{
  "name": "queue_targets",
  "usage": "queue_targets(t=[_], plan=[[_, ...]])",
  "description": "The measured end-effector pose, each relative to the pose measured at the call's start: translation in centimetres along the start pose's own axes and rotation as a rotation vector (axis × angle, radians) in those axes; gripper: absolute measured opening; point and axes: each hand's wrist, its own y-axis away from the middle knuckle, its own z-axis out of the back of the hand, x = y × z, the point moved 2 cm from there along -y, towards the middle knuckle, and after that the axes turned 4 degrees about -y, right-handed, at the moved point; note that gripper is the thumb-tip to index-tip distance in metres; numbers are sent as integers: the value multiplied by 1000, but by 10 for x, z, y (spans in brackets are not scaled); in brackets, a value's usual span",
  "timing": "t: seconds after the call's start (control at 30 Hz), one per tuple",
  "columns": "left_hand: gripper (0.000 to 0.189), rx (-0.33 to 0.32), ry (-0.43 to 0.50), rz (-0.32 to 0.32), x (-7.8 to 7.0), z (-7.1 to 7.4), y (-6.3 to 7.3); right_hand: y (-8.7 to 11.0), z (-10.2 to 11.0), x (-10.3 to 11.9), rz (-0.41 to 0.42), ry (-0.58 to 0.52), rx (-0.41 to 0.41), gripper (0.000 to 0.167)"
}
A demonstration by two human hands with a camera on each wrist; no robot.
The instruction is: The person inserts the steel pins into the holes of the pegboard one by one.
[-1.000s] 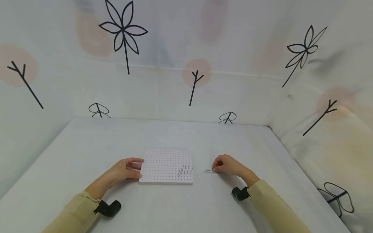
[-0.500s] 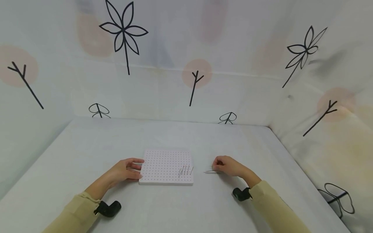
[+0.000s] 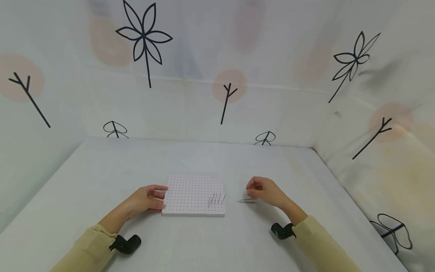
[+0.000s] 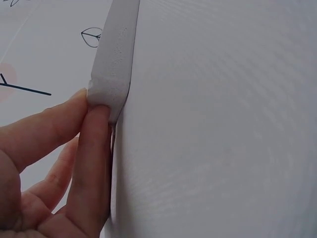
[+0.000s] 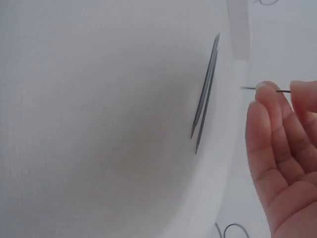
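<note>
Pinched in the fingers of the right hand (image 3: 266, 191), a thin pin (image 5: 283, 91) looks crosswise to the loose pins (image 5: 205, 91) near it on the worktop (image 3: 204, 245), while leftward lies the pegboard (image 3: 190, 194), the left hand's (image 3: 144, 198) spread fingers against its left edge.

1. Left a gap of table (image 3: 232, 226) between the board (image 3: 190, 189) and the loose pins (image 5: 204, 89).
2. Left room behind the board, up to the wall (image 3: 183, 109).
3. Was obstructed at the board's left edge by the touching left hand (image 3: 144, 198).
4. Was obstructed on the board's near right part by planted pins (image 3: 215, 199).
5. Was narrowed near the loose pins by the right hand (image 3: 266, 192), pinching another pin (image 5: 283, 91).
</note>
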Motion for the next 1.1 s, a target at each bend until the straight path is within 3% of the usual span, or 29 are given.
queue_targets(t=[0.23, 0.5, 0.93, 1.1], plan=[[60, 17, 12, -15, -2, -1, 3, 4, -6, 16, 10, -68, -63, 11], [62, 40, -4, -16, -2, 1, 2, 5, -14, 28, 61, -111, -51, 9], [59, -4, 0, 10, -2, -1, 1, 9, -28, 41, 138, -136, -77, 11], [59, -4, 5, 10, -1, -1, 0, 14, -32, 58, 167, -163, -54, 13]])
